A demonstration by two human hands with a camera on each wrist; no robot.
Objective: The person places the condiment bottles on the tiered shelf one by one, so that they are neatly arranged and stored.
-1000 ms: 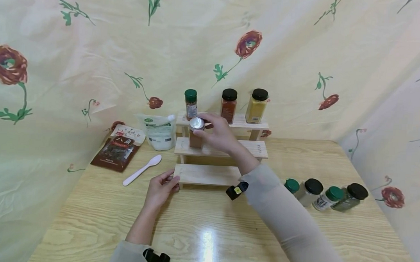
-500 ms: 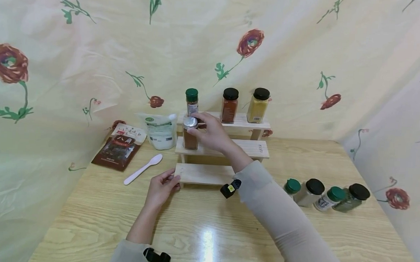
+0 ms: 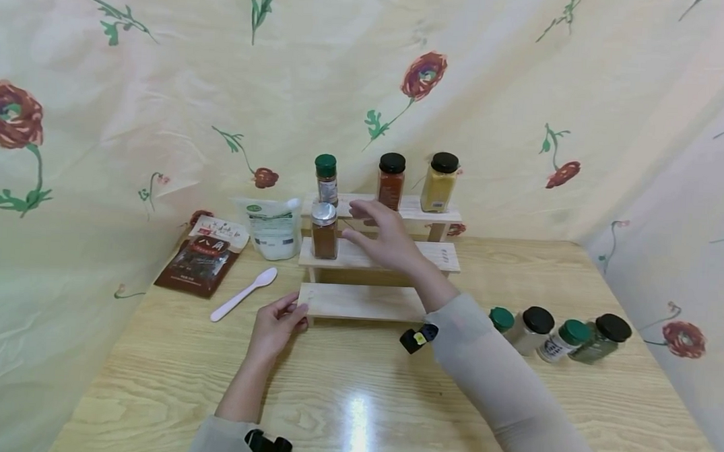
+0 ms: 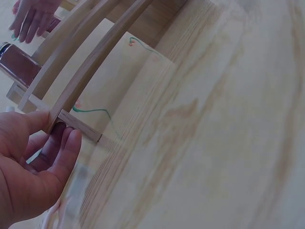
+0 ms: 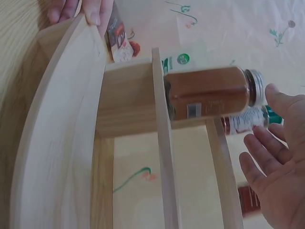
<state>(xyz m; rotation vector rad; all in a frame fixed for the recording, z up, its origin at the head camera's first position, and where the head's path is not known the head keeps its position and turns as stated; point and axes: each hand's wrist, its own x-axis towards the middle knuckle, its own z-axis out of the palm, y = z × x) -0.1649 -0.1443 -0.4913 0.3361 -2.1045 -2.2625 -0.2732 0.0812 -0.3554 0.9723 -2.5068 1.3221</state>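
A three-tier wooden spice rack stands on the table. Its lowest step is pinched at the left end by my left hand, with fingers curled under the board in the left wrist view. On the left of the middle step stands an upright spice jar of brown powder with a silver lid. My right hand is just right of that jar, fingers spread and apart from it in the right wrist view. The top step carries a green-capped bottle, a black-lidded jar of red spice and a black-lidded jar of yellow powder.
Left of the rack are a white pouch, a brown packet and a pale plastic spoon. Several bottles, including a green-and-black-lidded row by a dark herb jar, stand at the right. A flowered cloth hangs behind.
My right hand slid the brown spice jar left along the middle step, then let go and drew back to the right. The left hand stays at the rack's end.
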